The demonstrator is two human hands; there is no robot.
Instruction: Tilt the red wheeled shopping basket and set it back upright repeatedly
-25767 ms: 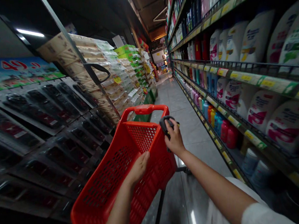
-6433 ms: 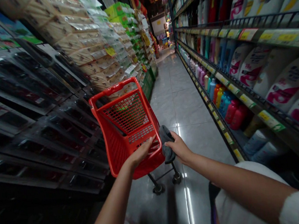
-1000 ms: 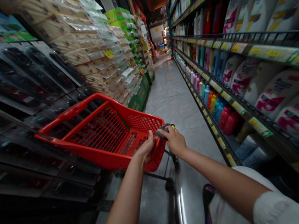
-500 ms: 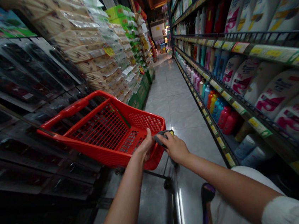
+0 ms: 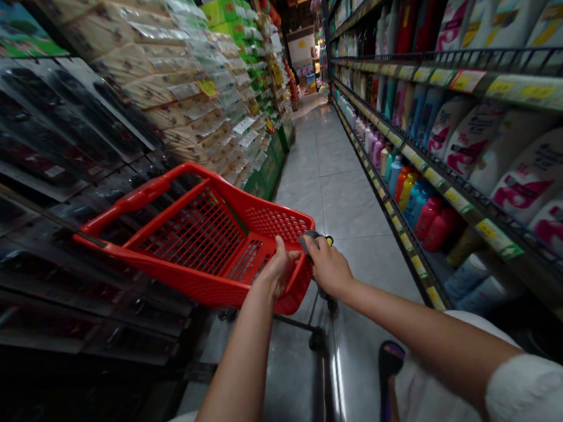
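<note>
A red plastic shopping cart (image 5: 188, 237) stands tilted in a shop aisle, its basket with nothing in it that I can see. My left hand (image 5: 275, 275) grips the near rim of the basket, fingers curled over the edge. My right hand (image 5: 328, 266) is closed on a grey cloth (image 5: 309, 239) with a yellow bit showing, pressed against the rim's near right corner. The two hands sit close together.
Shelves of shampoo and detergent bottles (image 5: 456, 145) run along the right. On the left hang dark packaged goods (image 5: 46, 168), then stacked tissue packs (image 5: 182, 80). The grey tiled floor (image 5: 334, 185) stretches ahead. The cart's wheels (image 5: 318, 338) rest on the floor.
Over the last second the cart shifted slightly right and my hands stayed on its near rim, the right hand moving the cloth a little along the corner.
</note>
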